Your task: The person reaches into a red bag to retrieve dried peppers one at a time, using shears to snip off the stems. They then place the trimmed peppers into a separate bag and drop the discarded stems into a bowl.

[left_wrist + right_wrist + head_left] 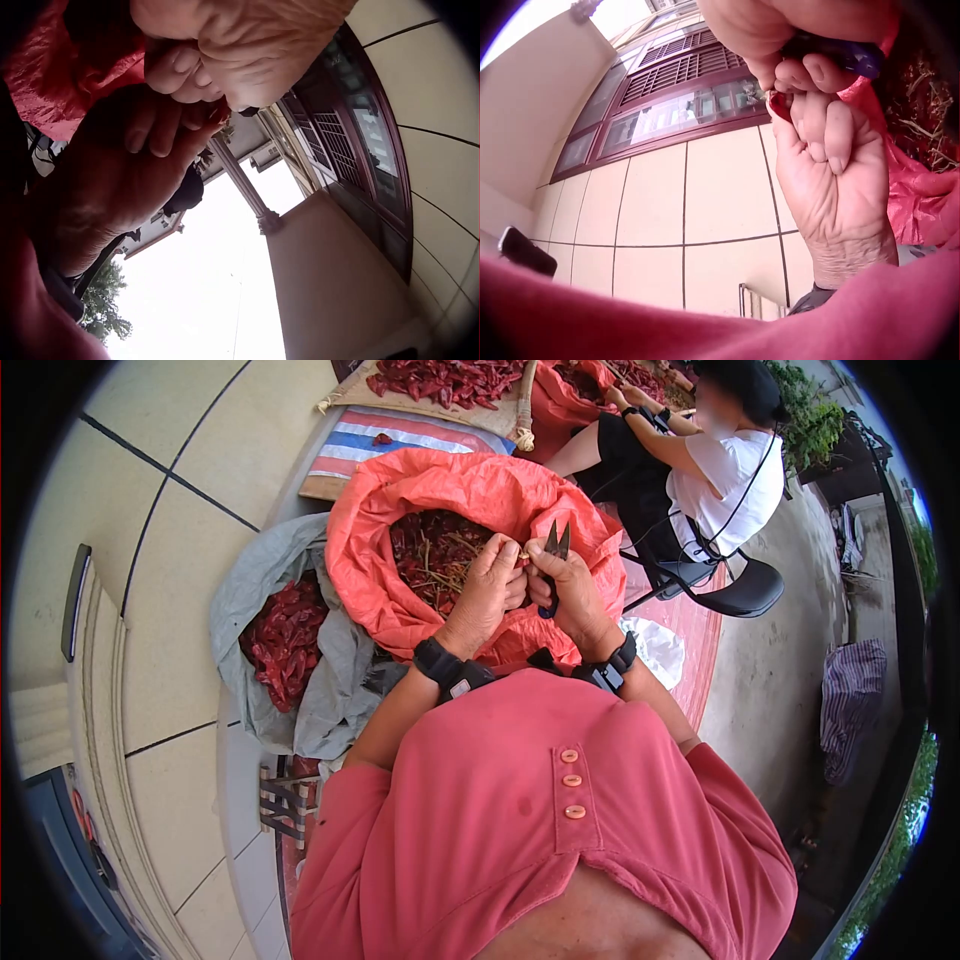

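My left hand (488, 588) pinches a dried red chili (781, 106) between thumb and fingers. Only a little red shows of it in the head view. Close against it, my right hand (572, 588) holds scissors (563, 544), blades slightly apart and pointing away from me. Their dark blue handle (861, 58) lies in the right palm, and the right thumb and fingertip meet at the chili's pale stem end. Both hands are over the near rim of a red woven sack (370, 585), which contains dried chilies and loose stems (437, 560).
A grey sack (240, 570) of red chilies (285, 640) stands left of the red one. Beyond are a striped sack (400, 435) and a heap of chilies (450, 380). A seated person (725, 490) works at the back right, beside a black chair (745, 592).
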A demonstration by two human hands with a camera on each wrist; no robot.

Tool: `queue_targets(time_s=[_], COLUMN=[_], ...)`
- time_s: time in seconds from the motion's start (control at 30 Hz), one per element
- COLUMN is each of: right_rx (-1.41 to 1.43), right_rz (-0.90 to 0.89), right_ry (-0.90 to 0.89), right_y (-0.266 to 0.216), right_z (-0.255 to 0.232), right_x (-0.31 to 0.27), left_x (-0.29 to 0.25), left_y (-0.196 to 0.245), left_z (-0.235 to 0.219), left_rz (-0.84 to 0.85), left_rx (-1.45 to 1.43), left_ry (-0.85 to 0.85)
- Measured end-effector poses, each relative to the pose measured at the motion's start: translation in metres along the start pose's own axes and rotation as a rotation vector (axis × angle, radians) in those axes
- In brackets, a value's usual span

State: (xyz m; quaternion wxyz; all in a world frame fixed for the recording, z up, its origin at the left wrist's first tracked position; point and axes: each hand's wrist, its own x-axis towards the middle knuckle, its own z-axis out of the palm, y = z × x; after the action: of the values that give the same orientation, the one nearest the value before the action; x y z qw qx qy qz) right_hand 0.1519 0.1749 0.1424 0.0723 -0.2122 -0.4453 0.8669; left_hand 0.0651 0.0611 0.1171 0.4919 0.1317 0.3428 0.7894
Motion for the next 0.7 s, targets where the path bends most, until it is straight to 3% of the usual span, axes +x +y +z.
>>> queue_targets(time_s=[0.3, 0.5, 0.6, 0.7], right_rx=[0.357, 0.738, 0.571, 0.143], right_rz=[0.184, 0.199, 0.101, -0.030], right_ry=[-0.036, -0.264, -0.170, 0.024], right_y=[0.010, 0.021, 0.005, -0.016], right_z=[-0.011, -0.023, -0.018, -0.027], right_x=[-0.001, 0.006, -0.001, -0.014], left_x=[-0.001, -0.004, -0.006, -0.017], left_y=[0.001, -0.004, 0.000, 0.017], left_z=[-0.015, -0.019, -0.016, -0.017], left_rz=[-0.117, -0.071, -0.005, 0.017], left_rx=[-0.133, -0.241, -0.297, -0.246], left_ry=[-0.121, -0.117, -0.121, 0.009])
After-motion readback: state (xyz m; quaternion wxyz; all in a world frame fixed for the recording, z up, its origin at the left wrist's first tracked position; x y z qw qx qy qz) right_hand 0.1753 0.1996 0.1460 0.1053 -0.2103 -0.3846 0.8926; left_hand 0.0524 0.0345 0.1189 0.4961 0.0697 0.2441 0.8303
